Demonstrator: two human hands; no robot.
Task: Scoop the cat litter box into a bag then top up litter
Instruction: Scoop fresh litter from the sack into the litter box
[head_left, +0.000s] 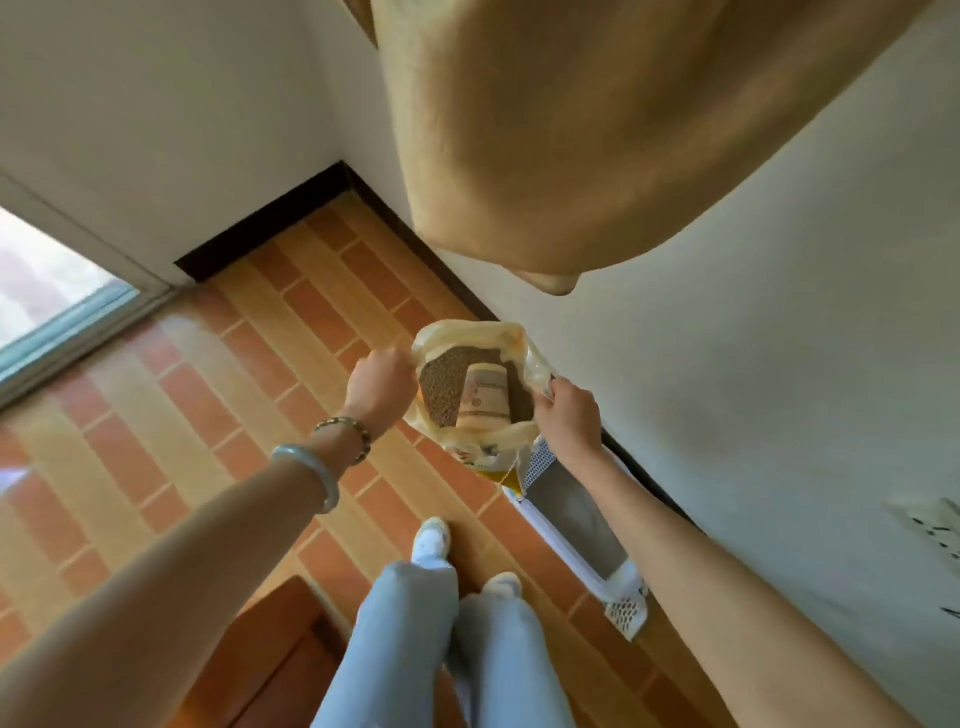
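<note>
ok, printing on the litter bag (480, 457) is too blurred for reading. left hand (382, 384) and right hand (566, 415) are each gripping a rim side, spreading it over the tiled floor (208, 405); inside, brown litter (439, 387) and a paper cup (483, 397) are showing.

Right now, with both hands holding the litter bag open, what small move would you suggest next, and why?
Probably tip the litter bag toward the litter box below. The left hand and right hand hold its mouth wide, the granules are exposed, and the box lies beside the right forearm.
</note>
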